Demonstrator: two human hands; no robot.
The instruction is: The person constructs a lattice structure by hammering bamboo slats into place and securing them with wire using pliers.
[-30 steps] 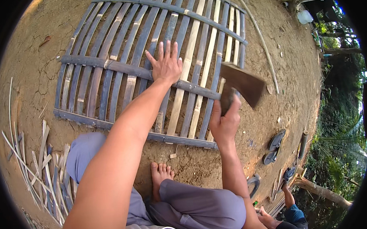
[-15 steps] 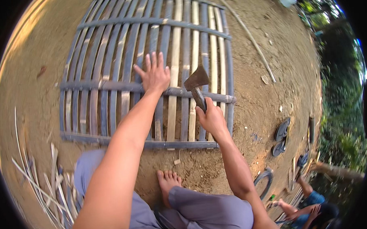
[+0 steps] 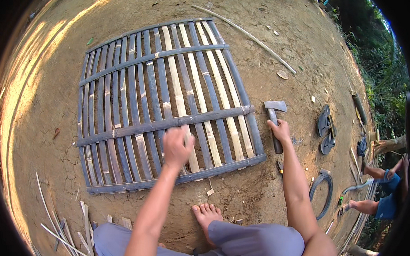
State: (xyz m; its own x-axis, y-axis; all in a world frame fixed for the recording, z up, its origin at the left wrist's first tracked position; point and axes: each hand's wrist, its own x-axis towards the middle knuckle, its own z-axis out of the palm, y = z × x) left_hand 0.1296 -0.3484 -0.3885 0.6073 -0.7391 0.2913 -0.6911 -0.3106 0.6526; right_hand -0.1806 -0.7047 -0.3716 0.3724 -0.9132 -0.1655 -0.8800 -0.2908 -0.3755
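A slatted bamboo panel (image 3: pixel 163 125) lies on the ground, its dark and pale strips crossed by several bamboo bars. My left hand (image 3: pixel 177 146) is curled over the strips, just on my side of the thick crossbar (image 3: pixel 146 127). Its fingers are closed, and what they hold, if anything, is hidden. To the right of the panel, my right hand (image 3: pixel 281 130) grips a hatchet (image 3: pixel 276 106) by its dark handle, low over the ground. The hatchet's metal head points away from me.
Loose bamboo strips (image 3: pixel 66 239) lie at lower left. On the right are pliers (image 3: pixel 280 167), a coil of dark tubing (image 3: pixel 322 194) and black sandals (image 3: pixel 325 129). A long pole (image 3: pixel 247 34) lies beyond the panel. Another person (image 3: pixel 388 191) sits at far right.
The view has shifted. My left hand, spread flat beyond the crossbar before, is now curled on my side of it. My right hand has carried the hatchet from over the panel to its right.
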